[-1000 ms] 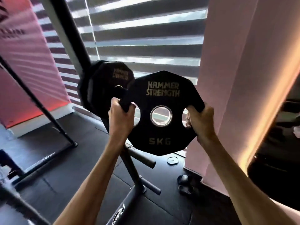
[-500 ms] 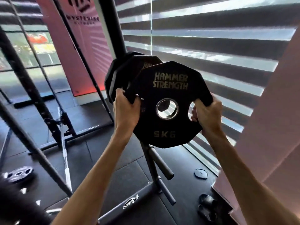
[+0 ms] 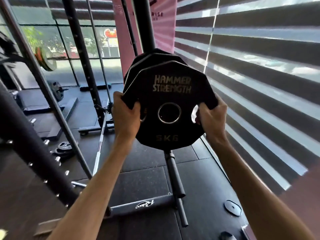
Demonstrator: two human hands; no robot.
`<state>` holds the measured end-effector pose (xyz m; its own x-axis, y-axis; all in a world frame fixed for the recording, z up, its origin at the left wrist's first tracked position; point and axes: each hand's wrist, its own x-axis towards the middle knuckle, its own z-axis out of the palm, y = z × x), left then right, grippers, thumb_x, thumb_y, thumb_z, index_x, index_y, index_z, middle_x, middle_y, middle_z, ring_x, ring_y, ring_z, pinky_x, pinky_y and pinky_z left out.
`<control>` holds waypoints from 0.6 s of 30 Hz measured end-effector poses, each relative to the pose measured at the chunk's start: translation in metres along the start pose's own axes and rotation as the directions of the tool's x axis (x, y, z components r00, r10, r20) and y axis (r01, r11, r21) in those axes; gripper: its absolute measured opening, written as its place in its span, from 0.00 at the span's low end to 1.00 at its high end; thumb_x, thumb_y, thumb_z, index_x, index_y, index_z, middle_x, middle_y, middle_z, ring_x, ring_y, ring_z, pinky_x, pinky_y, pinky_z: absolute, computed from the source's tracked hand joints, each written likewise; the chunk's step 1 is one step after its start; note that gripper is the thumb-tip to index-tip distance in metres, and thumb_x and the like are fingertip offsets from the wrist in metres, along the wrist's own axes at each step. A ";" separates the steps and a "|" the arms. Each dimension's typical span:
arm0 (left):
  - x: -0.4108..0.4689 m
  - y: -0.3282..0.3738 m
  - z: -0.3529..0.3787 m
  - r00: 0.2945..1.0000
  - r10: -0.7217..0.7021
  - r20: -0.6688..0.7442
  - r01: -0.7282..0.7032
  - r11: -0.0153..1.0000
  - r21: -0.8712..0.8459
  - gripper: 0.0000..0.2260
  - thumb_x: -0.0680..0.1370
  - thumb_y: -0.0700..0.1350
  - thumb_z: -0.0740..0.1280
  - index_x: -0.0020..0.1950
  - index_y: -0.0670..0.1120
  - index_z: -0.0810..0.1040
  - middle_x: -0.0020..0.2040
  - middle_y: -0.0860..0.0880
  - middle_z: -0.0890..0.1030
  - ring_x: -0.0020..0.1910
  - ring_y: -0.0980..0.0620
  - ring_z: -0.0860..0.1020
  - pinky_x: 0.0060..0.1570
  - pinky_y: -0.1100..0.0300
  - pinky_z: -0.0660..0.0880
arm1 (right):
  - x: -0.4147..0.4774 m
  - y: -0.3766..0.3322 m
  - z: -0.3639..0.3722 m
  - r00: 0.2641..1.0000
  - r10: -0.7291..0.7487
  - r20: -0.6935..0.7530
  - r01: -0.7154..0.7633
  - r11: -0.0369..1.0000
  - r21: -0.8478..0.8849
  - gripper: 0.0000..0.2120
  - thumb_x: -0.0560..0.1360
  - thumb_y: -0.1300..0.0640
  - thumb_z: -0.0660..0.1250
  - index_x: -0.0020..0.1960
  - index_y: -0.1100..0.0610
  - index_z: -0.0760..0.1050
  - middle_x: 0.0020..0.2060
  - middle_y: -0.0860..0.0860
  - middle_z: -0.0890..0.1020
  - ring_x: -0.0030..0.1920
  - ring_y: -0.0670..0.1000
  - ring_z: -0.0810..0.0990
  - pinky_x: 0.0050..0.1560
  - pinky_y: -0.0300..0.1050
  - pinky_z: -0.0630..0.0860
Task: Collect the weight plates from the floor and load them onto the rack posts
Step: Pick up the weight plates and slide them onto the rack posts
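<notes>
the 5 kg plate (image 3: 168,108) is gripped at its side cut-outs by the left hand (image 3: 125,116) and right hand (image 3: 212,116), so its bore can be lined up with the rack post behind.

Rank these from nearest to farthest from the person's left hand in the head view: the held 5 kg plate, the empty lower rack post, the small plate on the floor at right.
1. 5 kg plate: gripped by left hand.
2. Lower rack post: below, centre.
3. Small floor plate: low right.

Single head-worn wide-angle view, forward and slightly down, close on the rack (image 3: 174,172), gym floor (image 3: 147,179) beyond.
</notes>
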<state>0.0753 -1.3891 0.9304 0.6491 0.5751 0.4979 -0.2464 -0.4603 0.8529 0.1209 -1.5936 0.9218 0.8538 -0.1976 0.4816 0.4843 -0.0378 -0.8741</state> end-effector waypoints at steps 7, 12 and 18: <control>0.015 -0.001 0.010 0.996 0.053 -0.070 -0.049 0.997 0.055 0.10 0.77 0.37 0.65 0.57 0.39 0.69 0.40 0.58 0.72 0.35 0.66 0.73 0.33 0.76 0.71 | 0.028 0.022 0.014 0.998 0.013 0.058 -0.013 1.000 -0.006 0.09 0.71 0.63 0.63 0.46 0.53 0.77 0.31 0.48 0.80 0.30 0.55 0.78 0.30 0.51 0.77; 0.031 -0.005 0.021 0.997 0.030 -0.067 -0.027 0.998 0.048 0.09 0.77 0.34 0.64 0.55 0.40 0.67 0.39 0.56 0.71 0.32 0.66 0.73 0.33 0.75 0.70 | 0.046 0.023 0.027 0.996 -0.002 0.090 0.001 1.000 0.011 0.11 0.71 0.69 0.62 0.47 0.56 0.77 0.31 0.41 0.78 0.30 0.43 0.77 0.30 0.39 0.74; 0.035 -0.020 0.025 0.994 0.047 -0.095 -0.045 0.999 0.025 0.11 0.77 0.37 0.66 0.54 0.44 0.65 0.42 0.53 0.75 0.36 0.64 0.75 0.36 0.73 0.71 | 0.049 0.024 0.027 0.993 -0.017 0.114 0.016 1.000 0.006 0.09 0.72 0.68 0.62 0.48 0.57 0.75 0.31 0.40 0.77 0.29 0.38 0.74 0.30 0.32 0.70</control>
<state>0.1207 -1.3768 0.9267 0.5652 0.6145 0.5504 -0.2575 -0.5024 0.8254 0.1791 -1.5780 0.9260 0.8618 -0.0835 0.5003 0.4992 -0.0348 -0.8658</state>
